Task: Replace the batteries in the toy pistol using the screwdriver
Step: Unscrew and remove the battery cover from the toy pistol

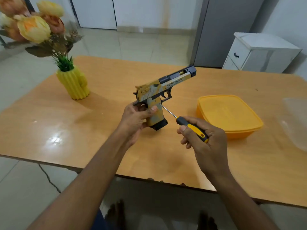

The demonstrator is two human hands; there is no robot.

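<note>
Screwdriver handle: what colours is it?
Black with a yellow grip, clearest in the head view: screwdriver.

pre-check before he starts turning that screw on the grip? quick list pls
1. Toy pistol held firm: ok, left hand grips the grip, lifted off the table.
2. Screwdriver held firm: ok, right hand wraps the yellow-black handle.
3. Tip on the grip panel: ok, the shaft ends at the grip's upper side.
4. Tip seated in the screw head: cannot tell, too small to see.
5. Left thumb clear of the tip: not ok, it sits just beside it.
6. Somewhere to put the screw: cannot tell, the yellow container nearby has its lid on.
</note>
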